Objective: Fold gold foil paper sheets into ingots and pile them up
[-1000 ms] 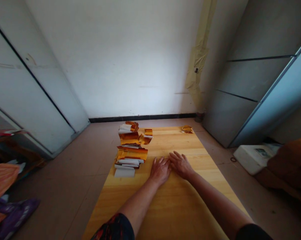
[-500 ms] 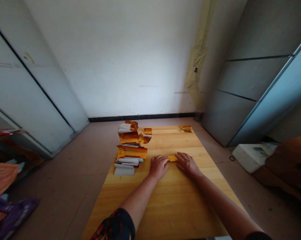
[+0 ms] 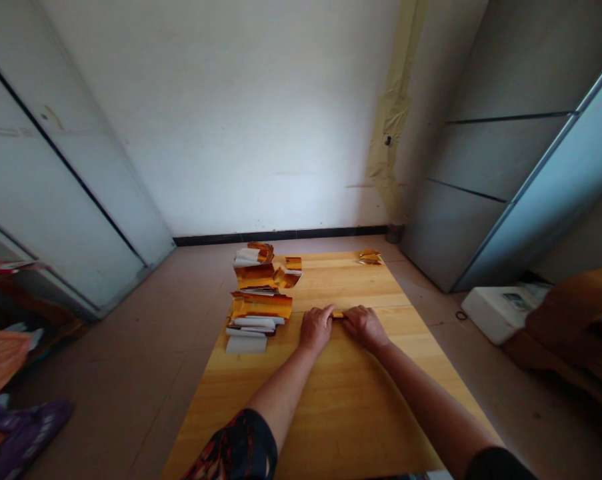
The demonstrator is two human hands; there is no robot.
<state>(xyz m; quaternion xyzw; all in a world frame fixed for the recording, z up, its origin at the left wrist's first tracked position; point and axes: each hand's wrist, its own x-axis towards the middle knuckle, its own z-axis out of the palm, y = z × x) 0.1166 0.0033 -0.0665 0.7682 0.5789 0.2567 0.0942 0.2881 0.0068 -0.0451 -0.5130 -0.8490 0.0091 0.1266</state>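
Note:
My left hand (image 3: 316,328) and my right hand (image 3: 361,325) rest side by side on the yellow wooden table (image 3: 331,393), fingers curled. Both pinch a small gold foil paper (image 3: 337,315) between them; only a thin strip of it shows. To the left of my left hand lies a heap of gold and white foil papers (image 3: 258,300) running towards the table's far left corner. One folded gold piece (image 3: 369,257) sits alone at the far right corner.
A white wall with a dark skirting stands behind the table. A grey cabinet (image 3: 485,167) is at the right, with a white box (image 3: 498,310) on the floor beside it. White doors (image 3: 55,200) and purple and orange cloth (image 3: 15,413) are at the left.
My hands lay flat and touching a second ago. They drew apart over the gold paper, then closed in again, fingers curled over it.

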